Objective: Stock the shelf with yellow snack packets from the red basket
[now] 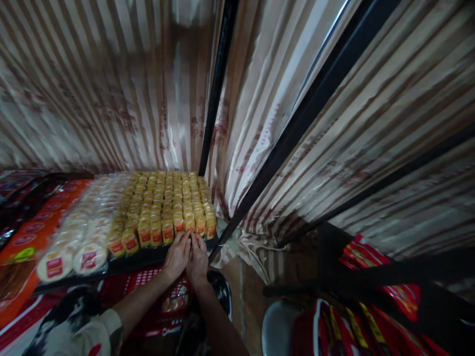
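Rows of small yellow wrapped packets [156, 205] with red and orange labels stand packed together on a dark display surface. My left hand [178, 254] and my right hand [197, 254] meet side by side at the front edge of these rows. Both hands have their fingers drawn together, with the fingertips on one small yellow packet [189, 224] in the front row. The hands hide part of its lower side. To the left lie rows of round pale items in clear wrapping [89, 257], some with red labels.
An orange package [52, 212] lies at the far left. Below the display is a red basket [139, 279]. A dark slanted pole [274, 158] rises just right of my hands, before striped curtains [141, 99]. Red packets [367, 254] and a pale stool [278, 326] are at lower right.
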